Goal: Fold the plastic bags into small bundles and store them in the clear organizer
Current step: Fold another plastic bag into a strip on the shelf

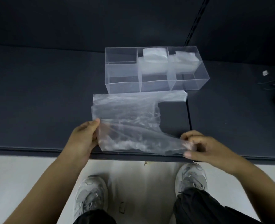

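A clear plastic bag point(127, 117) lies spread on the dark shelf point(44, 97), its near edge lifted off the surface. My left hand point(85, 136) grips the bag's near left corner. My right hand point(201, 147) pinches the near right handle end. Behind the bag stands the clear organizer point(122, 75) with several compartments. Folded bag bundles point(154, 60) fill its back middle and back right compartments point(185, 60); the left and front compartments look empty.
The shelf's front edge point(36, 151) runs just below my hands, with pale floor and my two grey shoes beneath. A seam point(189, 117) divides the shelf right of the bag. A small white object point(265, 73) and a dark item sit at far right.
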